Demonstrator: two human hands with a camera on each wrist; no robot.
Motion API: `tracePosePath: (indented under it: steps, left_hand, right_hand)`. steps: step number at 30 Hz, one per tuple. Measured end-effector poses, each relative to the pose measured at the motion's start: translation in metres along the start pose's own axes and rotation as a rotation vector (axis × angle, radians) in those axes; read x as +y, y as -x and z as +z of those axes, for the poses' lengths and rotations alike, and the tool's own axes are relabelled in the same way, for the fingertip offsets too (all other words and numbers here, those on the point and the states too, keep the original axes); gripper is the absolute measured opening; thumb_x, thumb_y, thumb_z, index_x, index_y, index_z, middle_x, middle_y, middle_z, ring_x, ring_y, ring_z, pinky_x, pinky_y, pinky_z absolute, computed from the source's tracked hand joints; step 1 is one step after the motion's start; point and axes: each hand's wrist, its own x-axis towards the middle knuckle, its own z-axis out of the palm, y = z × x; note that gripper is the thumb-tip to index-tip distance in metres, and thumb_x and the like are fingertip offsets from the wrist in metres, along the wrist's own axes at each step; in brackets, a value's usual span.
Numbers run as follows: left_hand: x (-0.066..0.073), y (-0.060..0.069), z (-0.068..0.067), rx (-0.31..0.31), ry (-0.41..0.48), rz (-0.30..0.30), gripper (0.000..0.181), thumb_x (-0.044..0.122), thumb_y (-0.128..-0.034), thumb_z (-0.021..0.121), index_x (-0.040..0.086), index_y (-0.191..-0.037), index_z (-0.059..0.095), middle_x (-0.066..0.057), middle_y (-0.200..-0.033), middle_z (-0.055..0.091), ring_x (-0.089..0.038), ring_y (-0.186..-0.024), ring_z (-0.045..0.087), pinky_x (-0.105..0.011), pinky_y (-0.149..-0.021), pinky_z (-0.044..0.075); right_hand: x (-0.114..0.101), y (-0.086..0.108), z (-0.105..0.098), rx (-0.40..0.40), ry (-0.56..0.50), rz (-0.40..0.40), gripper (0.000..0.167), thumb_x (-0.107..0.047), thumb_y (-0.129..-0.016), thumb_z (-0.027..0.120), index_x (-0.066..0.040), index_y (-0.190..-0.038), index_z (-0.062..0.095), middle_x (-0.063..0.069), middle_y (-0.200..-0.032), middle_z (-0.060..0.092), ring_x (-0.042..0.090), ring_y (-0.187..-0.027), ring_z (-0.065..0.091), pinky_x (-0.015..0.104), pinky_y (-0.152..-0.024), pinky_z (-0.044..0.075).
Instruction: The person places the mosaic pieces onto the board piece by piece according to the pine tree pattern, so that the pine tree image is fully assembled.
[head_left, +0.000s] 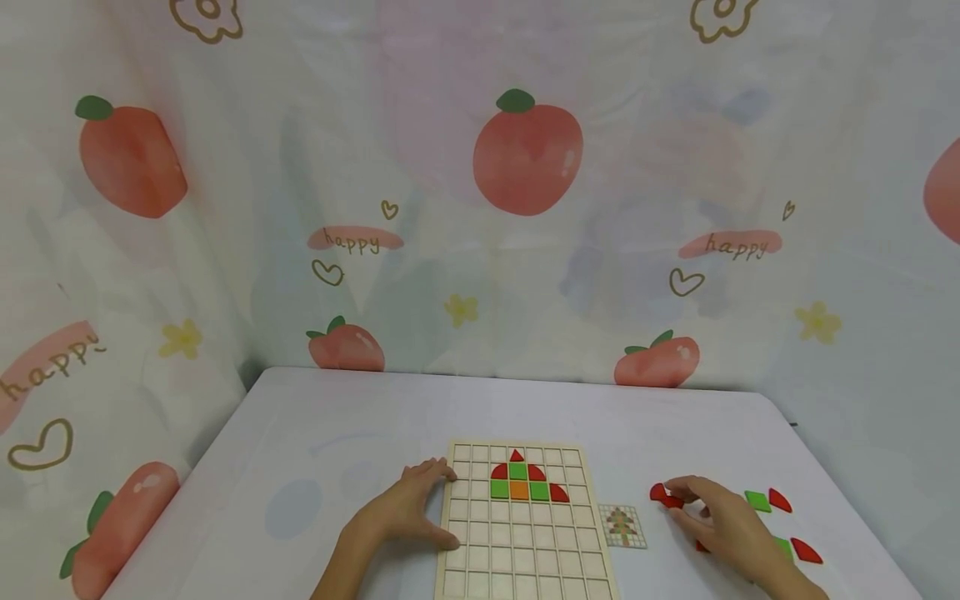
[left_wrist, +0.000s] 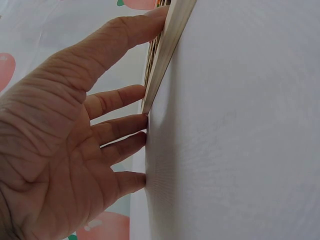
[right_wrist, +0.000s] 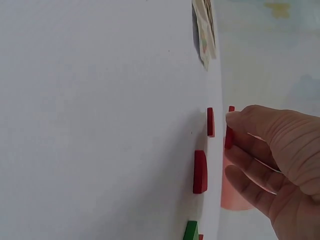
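A pale wooden grid board (head_left: 501,534) lies on the table with red, green and orange tiles set near its top. Along its left edge rests my left hand (head_left: 405,505), fingers spread; in the left wrist view the thumb (left_wrist: 135,29) touches the board's side. To the right of the board, my right hand (head_left: 723,523) pinches a thin red tile (right_wrist: 229,131) between thumb and fingers, held off the table. Another red tile (head_left: 657,492) lies just left of those fingertips. The held tile's exact shape is partly hidden by the fingers.
A small pattern card (head_left: 622,527) showing a tree lies between board and right hand. Beyond that hand are green tiles (head_left: 757,501) and red quarter-round tiles (head_left: 806,551). A printed curtain (head_left: 420,292) hangs behind the white table (head_left: 360,404).
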Motion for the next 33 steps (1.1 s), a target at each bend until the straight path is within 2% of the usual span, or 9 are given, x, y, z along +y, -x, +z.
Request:
tracePosePath:
  steps: [8,15,22,28,33]
  left_hand:
    - [-0.001,0.001,0.001,-0.003,0.005,0.006,0.078,0.037,-0.069,0.095,0.014,-0.131,0.054,-0.024,-0.156,0.042,-0.044,-0.149,0.032,-0.065,-0.123,0.018]
    - [-0.002,0.0,0.0,-0.008,0.007,-0.008,0.077,0.036,-0.0693,0.095,0.015,-0.131,0.054,-0.024,-0.156,0.042,-0.044,-0.15,0.031,-0.066,-0.123,0.018]
    - [-0.004,0.0,0.001,-0.005,0.003,0.002,0.077,0.037,-0.0693,0.095,0.015,-0.131,0.054,-0.024,-0.158,0.04,-0.044,-0.15,0.031,-0.064,-0.124,0.017]
    - [-0.003,0.0,0.001,-0.003,0.006,0.012,0.077,0.036,-0.069,0.095,0.013,-0.13,0.055,-0.025,-0.157,0.04,-0.044,-0.15,0.031,-0.064,-0.124,0.017]
    - [-0.004,-0.001,0.001,-0.001,0.011,0.014,0.077,0.035,-0.0686,0.096,0.013,-0.13,0.054,-0.024,-0.157,0.041,-0.044,-0.15,0.031,-0.066,-0.123,0.017]
  right_hand:
    - [-0.018,-0.003,0.013,0.075,-0.041,-0.127,0.033,-0.005,-0.082,0.083,-0.009,-0.112,0.071,-0.008,-0.102,0.071,0.005,-0.089,0.061,0.024,-0.072,0.056]
    - [-0.035,-0.006,0.018,0.066,-0.057,-0.205,0.032,-0.007,-0.084,0.083,-0.01,-0.113,0.071,-0.009,-0.104,0.071,0.004,-0.089,0.062,0.024,-0.072,0.057]
    - [-0.048,-0.013,0.027,0.109,-0.092,-0.288,0.032,-0.007,-0.083,0.083,-0.011,-0.113,0.07,-0.013,-0.102,0.071,0.004,-0.088,0.062,0.025,-0.072,0.057]
    - [-0.061,-0.019,0.036,0.077,-0.12,-0.339,0.03,-0.008,-0.086,0.081,-0.009,-0.114,0.07,-0.008,-0.105,0.072,0.007,-0.091,0.063,0.026,-0.072,0.057]
    - [-0.075,-0.025,0.042,0.034,-0.147,-0.342,0.026,-0.011,-0.09,0.078,-0.009,-0.115,0.07,-0.006,-0.108,0.071,0.009,-0.091,0.062,0.026,-0.074,0.058]
